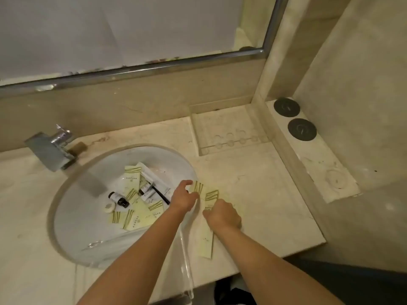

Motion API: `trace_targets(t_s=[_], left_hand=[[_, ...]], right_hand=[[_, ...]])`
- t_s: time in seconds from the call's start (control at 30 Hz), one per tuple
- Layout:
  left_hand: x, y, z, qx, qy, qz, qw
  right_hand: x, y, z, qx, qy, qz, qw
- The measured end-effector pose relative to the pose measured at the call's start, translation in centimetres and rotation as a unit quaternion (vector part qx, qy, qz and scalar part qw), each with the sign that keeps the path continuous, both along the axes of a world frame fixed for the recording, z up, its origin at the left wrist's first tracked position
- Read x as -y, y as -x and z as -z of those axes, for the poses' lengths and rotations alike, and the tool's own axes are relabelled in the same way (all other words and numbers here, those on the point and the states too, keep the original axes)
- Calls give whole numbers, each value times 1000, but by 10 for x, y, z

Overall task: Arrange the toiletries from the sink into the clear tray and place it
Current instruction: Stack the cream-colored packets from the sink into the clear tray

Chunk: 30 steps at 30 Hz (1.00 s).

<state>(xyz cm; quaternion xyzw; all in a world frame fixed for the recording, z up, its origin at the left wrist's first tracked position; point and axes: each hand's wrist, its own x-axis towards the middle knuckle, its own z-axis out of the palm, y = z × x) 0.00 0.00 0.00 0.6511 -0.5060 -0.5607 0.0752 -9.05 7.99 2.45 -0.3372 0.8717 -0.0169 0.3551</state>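
Pale yellow packets (207,198) are being squared up by both hands on the marble surface (264,194) just right of the sink (72,216). A clear tray (186,256) appears to sit under them, its transparent wall visible near the front edge, though its full outline cannot be told. The left hand (184,197) is closed narrowly on the top end of one packet; the right hand (222,214) is curled down onto the packets, fingers hidden, so its exact grip cannot be told. A long packet (206,243) lies below the right wrist.

Most toiletries remain in the sink: more packets (132,179), a dark bottle (119,198), a round soap (109,207).

Packets are best laid flat, edges aligned, printed stripes one way, tight against one tray wall, so space is kept for the bottle and the soap.
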Motion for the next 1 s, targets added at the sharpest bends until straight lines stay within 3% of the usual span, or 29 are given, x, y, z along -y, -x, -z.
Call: trace_targets(t_s=[0.3,0.53,0.7,0.8,0.9,1.0], left_hand=[[12,21,8,41,21,-59,997],[22,4,-13,-60,-33,-119,991],[36,-39,-43,-157,-82,-194,965],[41,-77,-56,-187,-83,-201,958],[32,-117,-66,-175,-74,-202,961],[15,-154,-71,-109,-29,-195,974]], right_hand=[[23,46,12,130,88,61,986],[21,55,8,161,180,44,969],[41,44,-14,146,225,-44,962],[55,25,-29,194,199,-92,956],[64,-6,-43,212,190,-163,945],[65,-45,-49,219,176,-227,933]])
